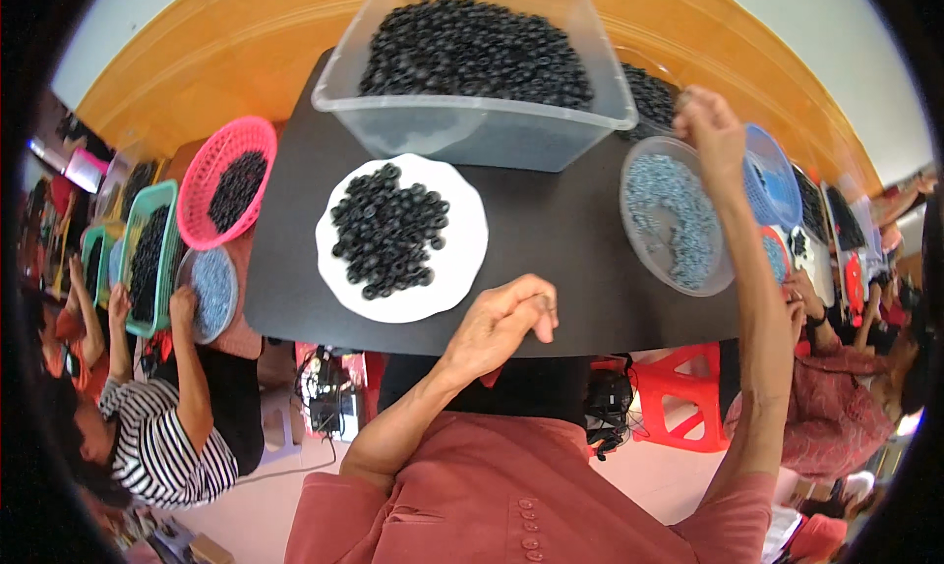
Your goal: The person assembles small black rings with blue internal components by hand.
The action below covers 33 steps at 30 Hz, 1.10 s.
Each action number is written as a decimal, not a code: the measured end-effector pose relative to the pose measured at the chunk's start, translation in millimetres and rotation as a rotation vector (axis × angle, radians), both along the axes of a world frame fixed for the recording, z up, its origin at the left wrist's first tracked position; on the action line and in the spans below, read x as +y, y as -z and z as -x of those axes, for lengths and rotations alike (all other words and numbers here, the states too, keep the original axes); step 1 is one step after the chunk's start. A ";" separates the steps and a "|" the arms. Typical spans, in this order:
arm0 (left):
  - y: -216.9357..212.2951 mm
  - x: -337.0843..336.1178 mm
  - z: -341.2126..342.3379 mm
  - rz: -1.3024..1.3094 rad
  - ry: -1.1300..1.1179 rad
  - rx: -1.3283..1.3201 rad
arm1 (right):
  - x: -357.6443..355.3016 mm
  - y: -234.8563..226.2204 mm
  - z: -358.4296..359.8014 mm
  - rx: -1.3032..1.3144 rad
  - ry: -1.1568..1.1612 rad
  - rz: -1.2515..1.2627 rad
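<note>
My left hand [503,320] hovers by the table's near edge, right of a white scalloped plate [462,220]. Its fingers are curled together, and whatever they may hold is hidden. On the plate lies a heap of small black ring-shaped pieces [388,232]. At the far right, my right hand [710,123] is raised beside a clear container of black pieces [649,97]. Those fingers are pinched together too; anything between them is too small to make out. Beneath my right forearm stands a clear round tub [700,287] of small grey-blue pieces [673,215].
A large clear bin [462,131] full of black rings stands at the back of the dark table [536,249]. Leftward are a pink basket [202,185], a green basket [165,259] and a person in stripes [167,436]. A blue basket [772,176] and another person [836,412] are at right.
</note>
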<state>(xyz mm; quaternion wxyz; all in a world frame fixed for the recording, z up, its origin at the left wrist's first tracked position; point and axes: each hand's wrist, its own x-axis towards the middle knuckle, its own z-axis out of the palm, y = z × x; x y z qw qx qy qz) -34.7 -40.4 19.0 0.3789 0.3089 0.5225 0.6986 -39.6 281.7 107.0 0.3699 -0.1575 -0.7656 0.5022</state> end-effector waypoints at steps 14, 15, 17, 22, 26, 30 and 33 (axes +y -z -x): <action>-1.3 -10.6 -7.8 -0.007 -0.024 0.115 | -183.0 30.7 17.5 -0.195 -0.682 -0.375; -3.0 -11.6 -9.3 -0.002 -0.026 0.118 | -186.9 26.8 22.3 -0.273 -0.744 -0.415; -4.1 -13.8 -9.2 0.015 -0.032 0.116 | -192.4 39.6 39.1 -0.165 -0.856 -0.481; -2.9 -18.5 -8.9 0.018 -0.088 0.130 | -216.5 43.5 49.7 -0.265 -0.903 -0.839; 0.6 -17.9 -7.2 -0.024 -0.107 0.150 | -213.8 46.5 50.1 -0.286 -0.885 -0.835; 2.6 -17.3 -7.0 -0.038 -0.102 0.165 | -217.1 48.4 47.1 -0.300 -0.854 -0.938; 4.3 -17.9 -7.5 -0.060 -0.096 0.136 | -216.2 46.2 43.1 -0.283 -0.855 -0.881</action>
